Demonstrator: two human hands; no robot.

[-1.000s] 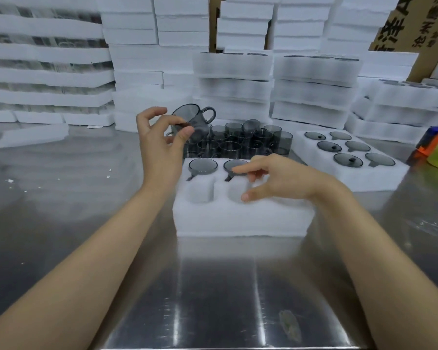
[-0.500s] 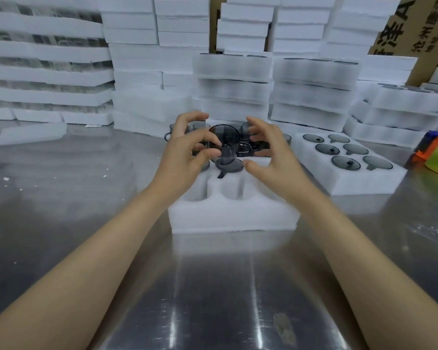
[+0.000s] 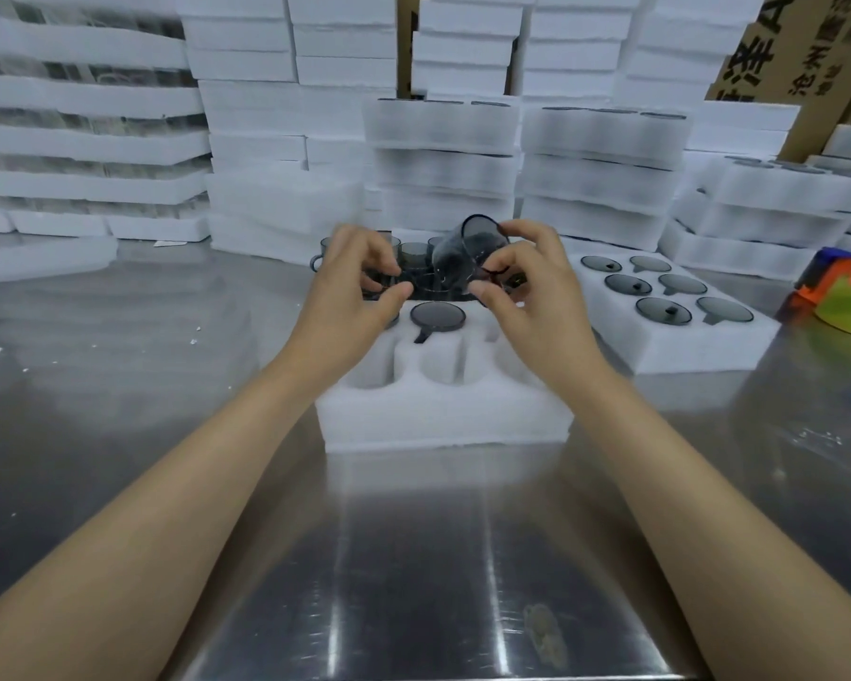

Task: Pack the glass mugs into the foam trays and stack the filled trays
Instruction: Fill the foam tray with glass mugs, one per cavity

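Nearest us lies the steel counter (image 3: 413, 557), and on it, straight ahead, an open foam tray (image 3: 443, 410) with round pockets. One smoky glass mug, the seated mug (image 3: 437, 317), sits upside down in a far pocket, its handle pointing toward us. Both hands hover over the far edge of this tray. Our right hand (image 3: 536, 297) pinches a tilted mug (image 3: 455, 258) between thumb and curled fingers, holding it above the tray, just right of the left hand (image 3: 350, 292). The left fingers are curled, thumb near the tilted mug; we cannot tell whether they grip anything. Behind the hands stand loose mugs (image 3: 413, 250). To the right sits a filled tray (image 3: 698, 346). Farthest off rise stacked trays (image 3: 443, 154).
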